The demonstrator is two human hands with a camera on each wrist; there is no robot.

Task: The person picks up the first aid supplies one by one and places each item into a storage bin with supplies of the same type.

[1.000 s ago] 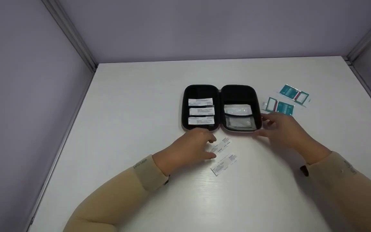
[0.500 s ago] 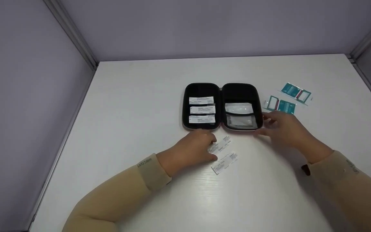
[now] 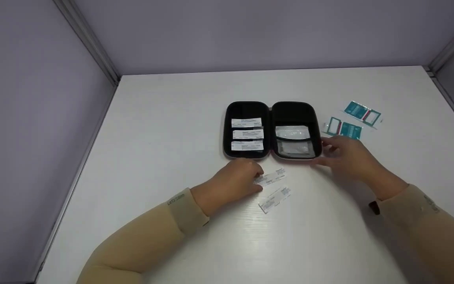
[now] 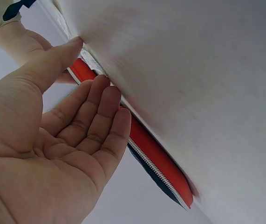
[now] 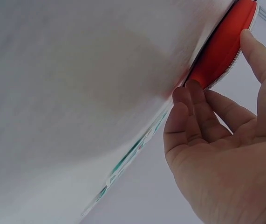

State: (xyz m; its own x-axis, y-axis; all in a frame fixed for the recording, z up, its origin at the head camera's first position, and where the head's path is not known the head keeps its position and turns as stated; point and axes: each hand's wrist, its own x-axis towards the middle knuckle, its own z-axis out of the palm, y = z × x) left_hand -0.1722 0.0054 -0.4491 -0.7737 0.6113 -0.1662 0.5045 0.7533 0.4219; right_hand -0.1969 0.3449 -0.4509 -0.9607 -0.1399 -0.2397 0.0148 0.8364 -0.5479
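An open zip case (image 3: 246,109), black inside and red outside (image 4: 151,151), lies flat on the white table. My left hand (image 3: 231,179) is in front of its left half, thumb and fingers bent around the near-left end of a long white printed packet (image 3: 273,177). In the left wrist view, white packet edge (image 4: 92,61) shows between thumb and fingertips. A second white packet (image 3: 275,200) lies just nearer me. My right hand (image 3: 347,157) grips the case's front right corner; the right wrist view has its thumb on the zipper edge and its fingers at the red side (image 5: 221,44).
Three white packets (image 3: 247,135) sit in the case's left half, and clear-and-white packets (image 3: 292,133) under black elastic fill part of the right. Beyond my right hand lie two teal-and-white packets (image 3: 351,130) (image 3: 363,114). Grey panels (image 3: 250,35) stand behind and beside the table.
The farther loose packet has turned slightly and shifted to the right at my left fingers, and my left thumb has drawn in closer to it. My right hand stays at the case corner.
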